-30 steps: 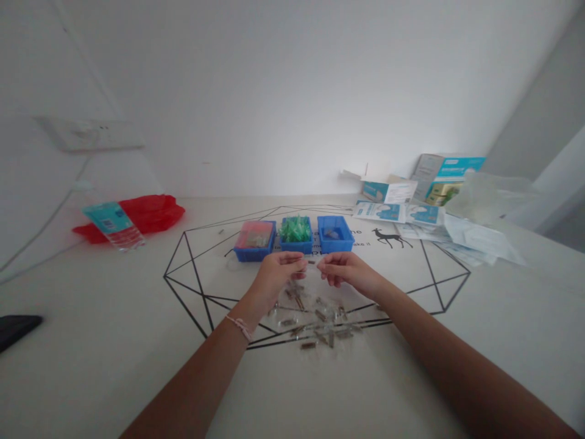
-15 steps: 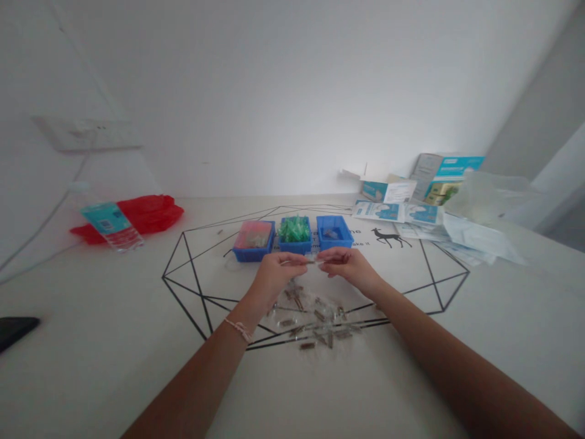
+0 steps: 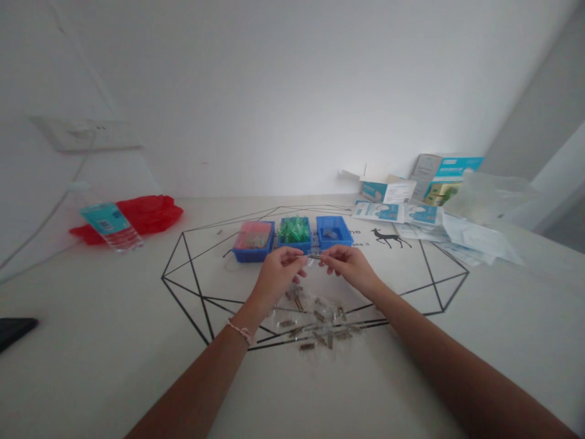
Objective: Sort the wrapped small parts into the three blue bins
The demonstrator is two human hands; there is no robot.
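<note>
Between my two hands is a small clear packet (image 3: 313, 256) with a thin metal-coloured piece in it. My left hand (image 3: 284, 268) pinches its left end, and my right hand (image 3: 343, 264) pinches the right end. Several similar packets (image 3: 320, 316) lie scattered on the table below my hands. Just beyond my hands stand three blue bins: the left bin (image 3: 254, 254) holds pinkish and pale items, the middle one (image 3: 295, 246) holds green pieces, and the right one (image 3: 335, 242) has a few small items at its bottom.
A water bottle (image 3: 112, 227) leans on a red plastic bag (image 3: 150, 213) at the left. A dark flat object (image 3: 16, 331) sits at the left edge. Back right are boxes (image 3: 448, 174), flat blue-and-white packets (image 3: 379, 211) and a clear plastic bag (image 3: 491, 196).
Both hands still hold the small packet, which has risen slightly. The fingers of my left hand have shifted, with the lower ones now showing more beneath the thumb.
</note>
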